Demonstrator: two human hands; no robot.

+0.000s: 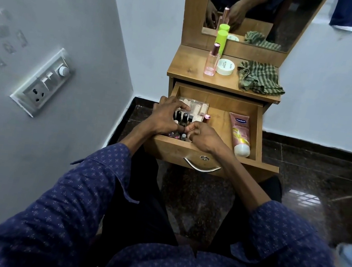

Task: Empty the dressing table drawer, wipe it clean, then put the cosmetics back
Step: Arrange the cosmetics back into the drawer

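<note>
Head view: the open drawer (218,114) of the dressing table (183,71) is seen below the mirror. At its left, the left hand (163,118) is curled around a cluster of small nail-polish bottles (182,118); the right hand (204,136) is closed beside them, whether on one cannot be told. A pink lotion tube (240,133) lies at the drawer's right. On top, a striped cloth (258,78) is laid.

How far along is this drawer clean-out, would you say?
Hard to say whether this is emptying or refilling. The drawer is open; a pink bottle, green bottle and white tub stand on top beside the striped cloth. Both the left hand and right hand are among the small nail-polish bottles. The pink lotion tube lies inside.
</note>
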